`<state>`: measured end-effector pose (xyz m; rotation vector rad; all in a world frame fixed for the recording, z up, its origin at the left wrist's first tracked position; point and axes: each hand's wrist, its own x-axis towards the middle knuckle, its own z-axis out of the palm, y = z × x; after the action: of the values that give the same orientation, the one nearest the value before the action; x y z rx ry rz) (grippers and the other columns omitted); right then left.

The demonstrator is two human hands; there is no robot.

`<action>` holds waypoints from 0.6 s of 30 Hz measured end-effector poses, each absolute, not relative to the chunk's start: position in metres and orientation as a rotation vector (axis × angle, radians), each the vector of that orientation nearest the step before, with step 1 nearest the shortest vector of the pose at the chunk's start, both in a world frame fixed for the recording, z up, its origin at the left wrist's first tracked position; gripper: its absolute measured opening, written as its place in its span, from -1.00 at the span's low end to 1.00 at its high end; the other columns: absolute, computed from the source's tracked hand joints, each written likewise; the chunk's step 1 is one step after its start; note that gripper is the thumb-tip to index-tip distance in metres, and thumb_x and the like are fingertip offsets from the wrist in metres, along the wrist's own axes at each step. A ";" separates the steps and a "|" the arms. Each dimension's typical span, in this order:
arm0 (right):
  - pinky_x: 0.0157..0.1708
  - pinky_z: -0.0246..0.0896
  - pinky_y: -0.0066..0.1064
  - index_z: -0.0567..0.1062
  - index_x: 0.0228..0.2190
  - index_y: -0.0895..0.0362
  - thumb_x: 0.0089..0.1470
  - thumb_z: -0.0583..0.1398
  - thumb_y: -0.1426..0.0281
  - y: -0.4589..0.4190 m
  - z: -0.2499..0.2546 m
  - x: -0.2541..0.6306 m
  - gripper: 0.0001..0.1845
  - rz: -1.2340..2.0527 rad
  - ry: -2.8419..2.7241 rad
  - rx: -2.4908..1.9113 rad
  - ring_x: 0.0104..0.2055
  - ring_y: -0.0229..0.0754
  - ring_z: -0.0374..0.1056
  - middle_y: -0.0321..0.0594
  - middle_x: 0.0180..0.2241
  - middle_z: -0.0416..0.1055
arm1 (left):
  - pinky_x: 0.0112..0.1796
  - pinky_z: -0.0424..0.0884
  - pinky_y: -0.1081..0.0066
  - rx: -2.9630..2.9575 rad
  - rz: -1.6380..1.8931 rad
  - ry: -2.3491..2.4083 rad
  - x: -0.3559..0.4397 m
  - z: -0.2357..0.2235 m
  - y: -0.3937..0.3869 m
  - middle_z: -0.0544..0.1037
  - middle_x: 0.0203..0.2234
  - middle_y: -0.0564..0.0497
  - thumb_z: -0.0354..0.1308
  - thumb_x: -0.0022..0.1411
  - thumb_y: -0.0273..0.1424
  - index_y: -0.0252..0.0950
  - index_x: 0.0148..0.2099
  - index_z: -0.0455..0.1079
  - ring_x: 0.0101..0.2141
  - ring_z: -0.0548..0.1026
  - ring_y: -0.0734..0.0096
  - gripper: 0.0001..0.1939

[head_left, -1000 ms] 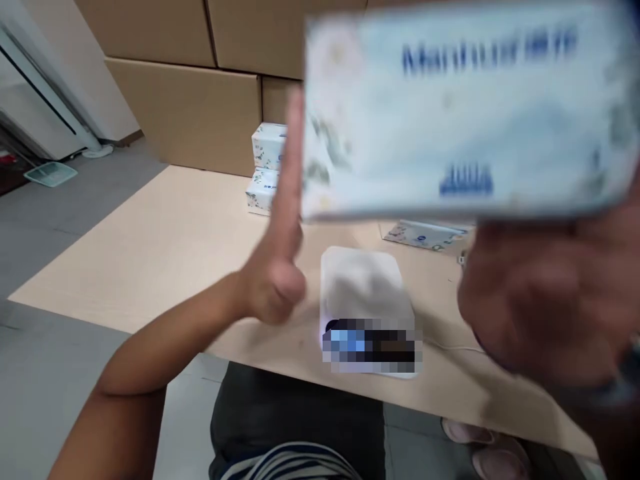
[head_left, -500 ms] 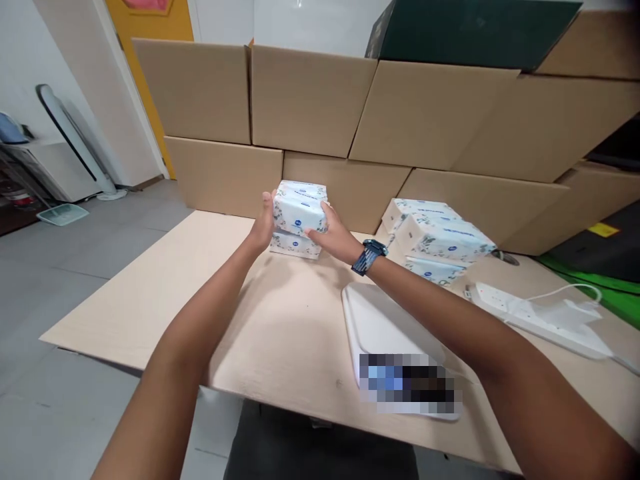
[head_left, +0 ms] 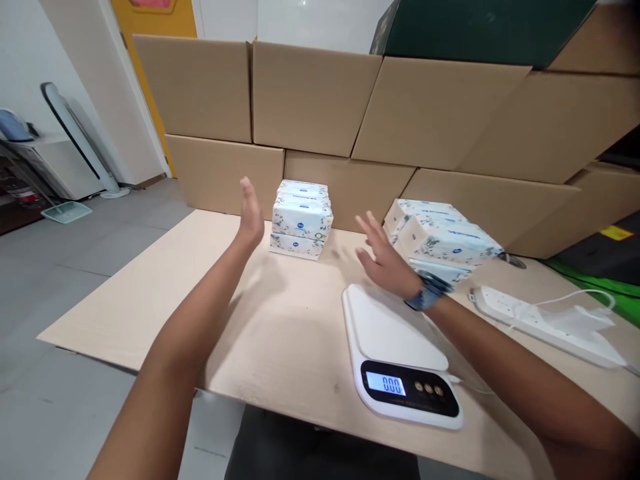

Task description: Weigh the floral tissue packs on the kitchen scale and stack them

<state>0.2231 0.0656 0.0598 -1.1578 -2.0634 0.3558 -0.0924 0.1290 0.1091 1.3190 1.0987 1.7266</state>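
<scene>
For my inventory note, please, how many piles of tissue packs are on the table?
2. One pile stands between the left hand and the right hand; the other pile stands beyond the right hand, partly hidden by it.

Bottom pack (head_left: 450, 270) at right partly hidden by watch (head_left: 427, 291); green box (head_left: 485, 30) cut off by top edge.

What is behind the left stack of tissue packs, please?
Behind the left stack of tissue packs, a brown cardboard box shows. The stack hides part of its front and the tabletop directly behind.
</scene>
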 end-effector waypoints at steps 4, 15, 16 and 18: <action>0.38 0.42 0.23 0.38 0.40 -0.13 0.41 0.16 0.26 0.014 0.040 0.315 -0.42 -0.239 -2.091 -1.035 0.50 0.16 0.29 -0.10 0.49 0.29 | 0.58 -0.18 0.46 1.368 1.801 1.132 -0.113 0.154 0.117 -0.26 0.66 0.22 -0.75 0.47 0.16 -0.11 0.69 -0.34 0.62 -0.20 0.60 -0.08; 0.23 0.53 0.14 0.34 0.37 0.02 0.27 0.21 -0.12 0.036 0.027 0.401 -0.19 -0.085 -1.250 -1.276 0.34 0.16 0.47 0.13 0.40 0.37 | 0.58 -0.14 0.02 1.718 1.241 0.543 0.047 0.169 0.008 -0.16 0.64 0.38 -0.42 0.45 0.35 0.15 0.63 -0.05 0.64 -0.20 0.17 -0.11; 0.38 0.38 0.16 0.28 0.39 -0.02 0.15 0.26 -0.23 0.047 0.034 0.407 -0.04 0.133 -1.067 -1.289 0.44 0.16 0.35 0.07 0.46 0.29 | 0.58 -0.20 0.06 1.642 1.207 0.547 0.078 0.159 0.015 -0.28 0.66 0.32 -0.44 0.45 0.35 0.07 0.67 -0.26 0.64 -0.28 0.21 -0.07; 0.44 0.25 0.25 0.26 0.39 0.04 0.15 0.10 -0.38 0.067 0.049 0.418 0.05 0.264 -0.985 -1.322 0.49 0.18 0.28 0.12 0.46 0.28 | 0.58 -0.38 0.16 1.486 1.144 0.598 0.137 0.138 0.038 -0.54 0.64 0.27 -0.36 0.46 0.35 -0.03 0.66 -0.61 0.63 -0.46 0.32 0.01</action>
<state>0.4177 0.0666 0.0490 -1.3217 -0.9849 0.2643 0.1366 0.0384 0.1384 1.4862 0.5985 1.1445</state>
